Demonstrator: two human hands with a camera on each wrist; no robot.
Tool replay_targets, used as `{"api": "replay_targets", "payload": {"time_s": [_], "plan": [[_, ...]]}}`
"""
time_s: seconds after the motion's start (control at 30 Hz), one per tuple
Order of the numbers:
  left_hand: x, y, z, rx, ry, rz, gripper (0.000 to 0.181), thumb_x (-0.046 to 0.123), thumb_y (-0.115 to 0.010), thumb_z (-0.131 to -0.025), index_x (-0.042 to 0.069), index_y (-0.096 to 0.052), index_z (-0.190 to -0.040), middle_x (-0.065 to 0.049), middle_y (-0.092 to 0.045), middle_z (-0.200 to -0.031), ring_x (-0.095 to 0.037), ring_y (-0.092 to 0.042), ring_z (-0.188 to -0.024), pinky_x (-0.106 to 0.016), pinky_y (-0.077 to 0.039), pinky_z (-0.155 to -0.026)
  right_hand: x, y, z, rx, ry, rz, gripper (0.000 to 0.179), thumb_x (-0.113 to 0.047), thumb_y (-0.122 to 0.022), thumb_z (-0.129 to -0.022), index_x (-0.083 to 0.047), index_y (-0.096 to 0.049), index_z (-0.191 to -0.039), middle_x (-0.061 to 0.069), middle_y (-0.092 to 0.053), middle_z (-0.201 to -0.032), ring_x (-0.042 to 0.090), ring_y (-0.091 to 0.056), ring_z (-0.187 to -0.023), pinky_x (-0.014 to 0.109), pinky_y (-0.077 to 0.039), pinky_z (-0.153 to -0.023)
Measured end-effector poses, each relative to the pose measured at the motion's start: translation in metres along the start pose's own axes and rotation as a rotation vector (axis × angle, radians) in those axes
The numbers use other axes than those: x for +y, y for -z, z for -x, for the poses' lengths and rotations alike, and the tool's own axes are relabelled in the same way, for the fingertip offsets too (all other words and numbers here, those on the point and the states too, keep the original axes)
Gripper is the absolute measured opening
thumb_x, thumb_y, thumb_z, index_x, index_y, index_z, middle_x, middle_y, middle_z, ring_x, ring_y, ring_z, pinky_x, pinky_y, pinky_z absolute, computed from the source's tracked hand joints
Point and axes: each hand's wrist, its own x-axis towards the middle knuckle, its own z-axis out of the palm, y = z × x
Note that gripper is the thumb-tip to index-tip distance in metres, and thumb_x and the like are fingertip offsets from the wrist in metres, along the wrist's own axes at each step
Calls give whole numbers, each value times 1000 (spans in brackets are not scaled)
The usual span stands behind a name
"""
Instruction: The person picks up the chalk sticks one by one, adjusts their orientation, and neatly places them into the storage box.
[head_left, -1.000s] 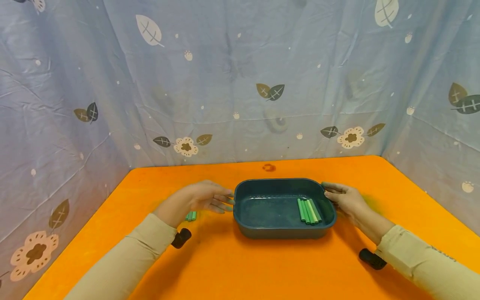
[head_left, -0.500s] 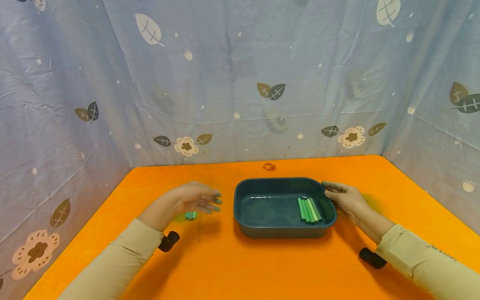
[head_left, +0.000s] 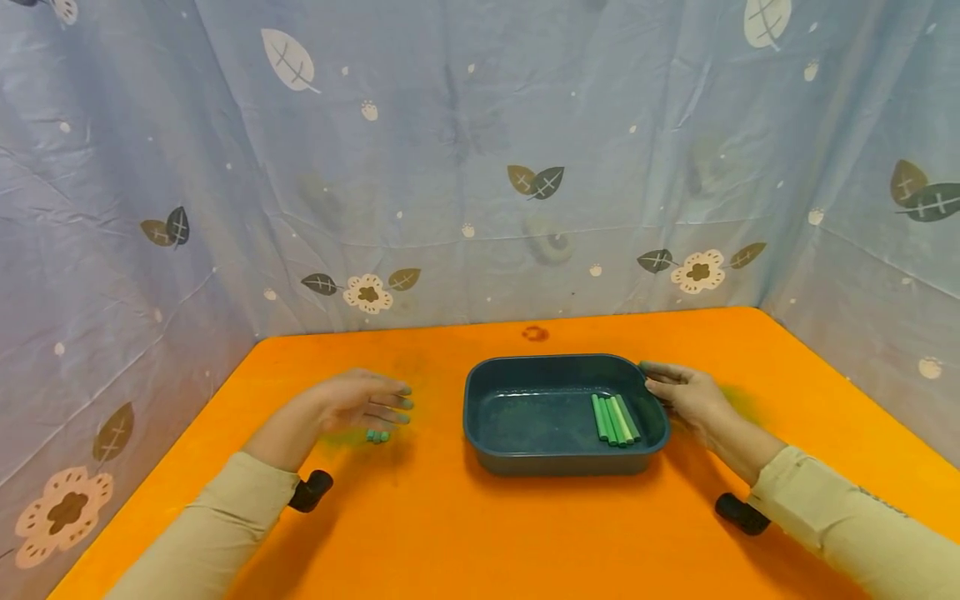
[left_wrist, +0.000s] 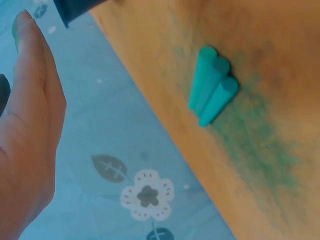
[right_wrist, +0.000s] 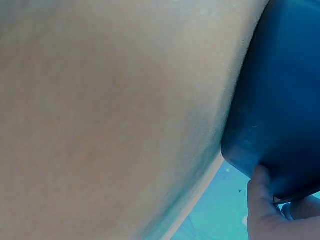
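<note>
A dark blue-green rectangular basin (head_left: 555,462) stands on the orange table, with several green chalk sticks (head_left: 615,419) side by side at its right end. At its right rim, my right hand (head_left: 693,400) grips the edge; the right wrist view shows one finger (right_wrist: 260,187) against the basin's outer wall (right_wrist: 270,115). My left hand (head_left: 363,402) hovers left of the basin, fingers extended and holding nothing. Just below that hand in the head view lie three short green chalk sticks (head_left: 377,436), which the left wrist view shows bunched together (left_wrist: 212,87), apart from the hand. Green dust marks the fingertips.
Green chalk dust (left_wrist: 260,145) smears the table beside the three sticks. A reddish ring stain (head_left: 535,333) marks the table behind the basin. Blue patterned curtains (head_left: 465,167) close off the back and both sides. Black wrist devices (head_left: 311,492) hang under both wrists.
My left hand has moved left from beside the basin's left end to near the three chalk sticks. My right hand and the basin have stayed in place.
</note>
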Motion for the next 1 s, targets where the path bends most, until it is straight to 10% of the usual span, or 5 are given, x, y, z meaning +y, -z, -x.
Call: {"api": "replay_targets", "payload": {"time_s": [1.0], "plan": [[-56,49,-13,205,177,-173,50,17,-47,-103,-19,-38,-136,-31,-56,-127,-36,-62,-106,-44,-53,-91,2,-1,-1,1,-3,-16,54,-12,-47,-104,3,-26,-151,27,-24,-153,0,-58,-89,21,-54,-79]]}}
